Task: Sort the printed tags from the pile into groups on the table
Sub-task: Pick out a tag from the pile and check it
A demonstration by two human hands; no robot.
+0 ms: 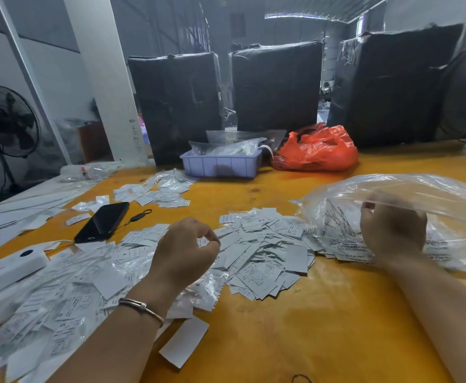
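Item: printed tags point(265, 252), loose, in bulk.

Location: main pile at the middle of the tabletop point(309, 327), spreading toward the near left corner among clear plastic sleeves; a smaller group point(154, 190) lies nearer the far edge, just before the lilac tray point(222, 165).

Hands: left hand point(184, 250) hovers over the pile, fingers curled with thumb and forefinger pinched on what looks like a single small tag. Right hand point(393, 233) grips the mouth of a clear plastic bag point(408, 214) toward the right edge, fingers closed on the film.

Risks (judged):
- Bag holds more tags; a tug or tilt could spill them onto the pile.
- Groups sit close together with no dividers; a sweeping forearm could merge them.
- A fan point(8, 120) stands off the left edge (running or not cannot be told); a draught would scatter light paper.
- Glossy sleeves could hide tags beneath them, so some go uncounted.
- Phone point(102, 222) lies amid the tags and may cover some.

Appearance: small white rectangles, thin, dark fine print on one face, blank on the other; lettering too small to read.
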